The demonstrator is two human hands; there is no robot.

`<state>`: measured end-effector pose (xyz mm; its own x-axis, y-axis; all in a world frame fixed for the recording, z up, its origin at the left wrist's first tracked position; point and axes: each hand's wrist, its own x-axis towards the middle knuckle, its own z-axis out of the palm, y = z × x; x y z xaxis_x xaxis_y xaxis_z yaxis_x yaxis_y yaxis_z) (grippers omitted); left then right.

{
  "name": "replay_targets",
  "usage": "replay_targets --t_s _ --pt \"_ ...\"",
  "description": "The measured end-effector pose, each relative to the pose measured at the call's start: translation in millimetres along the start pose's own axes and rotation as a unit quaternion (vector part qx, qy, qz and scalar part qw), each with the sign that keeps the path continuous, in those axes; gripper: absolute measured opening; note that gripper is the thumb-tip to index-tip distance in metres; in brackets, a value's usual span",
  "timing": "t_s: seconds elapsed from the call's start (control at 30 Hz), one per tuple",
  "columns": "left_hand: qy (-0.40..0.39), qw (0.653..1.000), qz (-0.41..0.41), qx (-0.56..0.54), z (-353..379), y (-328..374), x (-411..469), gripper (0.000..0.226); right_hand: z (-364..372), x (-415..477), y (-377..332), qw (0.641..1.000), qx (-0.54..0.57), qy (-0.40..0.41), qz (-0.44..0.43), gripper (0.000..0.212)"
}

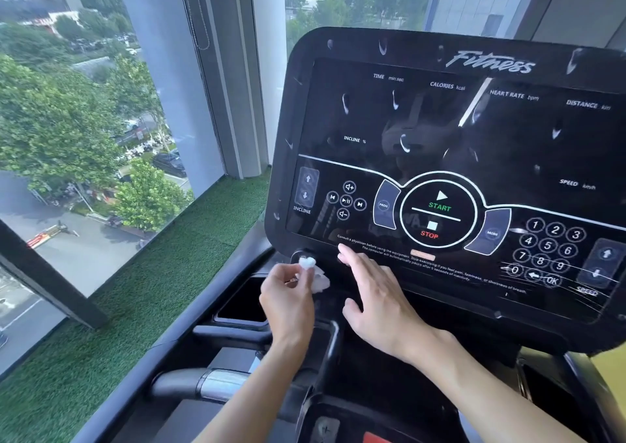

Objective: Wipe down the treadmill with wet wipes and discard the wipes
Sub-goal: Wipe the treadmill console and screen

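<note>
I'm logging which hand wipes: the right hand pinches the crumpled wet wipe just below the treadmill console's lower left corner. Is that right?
No. The head view shows the left hand pinching the crumpled wet wipe just below the treadmill console's lower left corner; the right hand holds nothing, its straight fingers reaching the console's bottom edge.

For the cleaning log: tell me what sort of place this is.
Most likely a gym on an upper floor. A treadmill console marked Fitness, with START and STOP buttons, fills the view; green artificial turf lies beside it; the tall window looks down on trees and a street.
</note>
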<state>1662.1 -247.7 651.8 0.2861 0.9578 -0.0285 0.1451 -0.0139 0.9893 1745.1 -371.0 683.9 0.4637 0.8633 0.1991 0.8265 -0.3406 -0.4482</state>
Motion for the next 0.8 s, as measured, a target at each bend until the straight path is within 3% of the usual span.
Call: replay_targets --t_s 0.2,0.4,0.57,0.73,0.8 --pt "0.030 1.000 0.001 -0.003 -10 5 17 0.011 1 0 0 1.000 0.004 0.002 -0.002 0.083" --pt "-0.023 0.998 0.046 0.022 -12 5 19 0.013 6 3 -1 1.000 -0.006 0.009 -0.002 0.082" --pt "-0.048 0.985 0.142 0.084 -1 -1 -3 0.025 8 4 -1 1.000 -0.008 0.014 -0.004 0.083" --pt "0.001 0.994 0.103 0.035 -7 4 16 0.019 4 2 -2 1.000 -0.002 0.019 0.000 0.081" --pt "0.000 0.991 0.125 0.055 -10 9 19 0.022 4 1 -2 1.000 -0.001 0.017 0.005 0.079"
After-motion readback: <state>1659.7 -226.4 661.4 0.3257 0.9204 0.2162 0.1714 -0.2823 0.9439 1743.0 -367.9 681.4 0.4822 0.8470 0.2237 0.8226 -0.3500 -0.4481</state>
